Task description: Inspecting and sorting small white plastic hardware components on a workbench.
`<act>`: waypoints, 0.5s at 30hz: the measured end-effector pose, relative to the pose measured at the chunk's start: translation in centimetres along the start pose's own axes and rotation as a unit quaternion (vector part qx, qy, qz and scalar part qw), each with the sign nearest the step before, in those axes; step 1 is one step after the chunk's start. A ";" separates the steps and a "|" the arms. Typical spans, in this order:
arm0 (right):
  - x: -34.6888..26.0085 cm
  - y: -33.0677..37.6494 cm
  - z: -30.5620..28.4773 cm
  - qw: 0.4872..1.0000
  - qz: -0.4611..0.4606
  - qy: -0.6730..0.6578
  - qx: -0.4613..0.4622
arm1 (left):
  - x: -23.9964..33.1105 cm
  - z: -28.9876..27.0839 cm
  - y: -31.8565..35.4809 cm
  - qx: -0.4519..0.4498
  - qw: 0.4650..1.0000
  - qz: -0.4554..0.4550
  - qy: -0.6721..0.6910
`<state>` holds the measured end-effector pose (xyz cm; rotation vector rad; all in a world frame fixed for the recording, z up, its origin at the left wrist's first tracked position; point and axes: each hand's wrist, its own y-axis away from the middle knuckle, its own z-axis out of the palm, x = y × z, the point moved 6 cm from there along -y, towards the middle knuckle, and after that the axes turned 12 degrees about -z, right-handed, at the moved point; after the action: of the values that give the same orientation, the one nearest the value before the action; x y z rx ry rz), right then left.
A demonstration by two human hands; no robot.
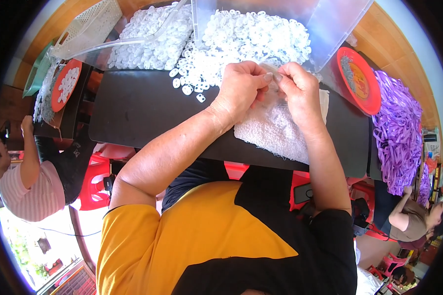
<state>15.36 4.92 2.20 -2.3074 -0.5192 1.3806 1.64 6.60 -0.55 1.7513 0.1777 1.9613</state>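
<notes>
My left hand [241, 91] and my right hand [300, 91] meet over the table, thumbs and fingertips pinched close together. Whatever lies between the fingertips is small and pale, mostly hidden by the fingers. Just beyond them spreads a heap of small white plastic pieces with holes [253, 37], with several loose ones [187, 90] at its near left edge. Under and below my hands a white terry cloth [275, 130] lies on the dark table [157, 108].
A clear plastic bin [337, 24] stands around the heap. To the right are a red plate [371, 96] with grey bits and a mass of purple straps [398, 132]. At left are another red plate [59, 104], a white basket [91, 29] and a seated person [34, 191]. Another person [408, 216] sits at right.
</notes>
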 end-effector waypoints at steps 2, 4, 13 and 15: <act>0.2 0.1 0.1 1.000 0.014 -0.012 0.009 | -0.1 0.0 0.1 0.002 1.000 0.005 0.016; 0.8 0.2 0.4 0.995 0.061 -0.073 0.003 | -0.2 0.0 0.0 0.005 0.999 0.009 0.033; 0.6 0.0 0.5 0.977 0.142 -0.161 -0.013 | -0.2 0.1 -0.3 -0.009 0.999 0.023 0.023; 0.8 -0.2 0.3 0.980 0.131 -0.149 -0.025 | 0.0 0.3 -0.1 -0.006 0.999 0.043 0.020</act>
<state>15.43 5.58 1.55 -2.2825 -0.3465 1.8758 1.97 6.61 -0.49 1.7384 0.1061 2.0546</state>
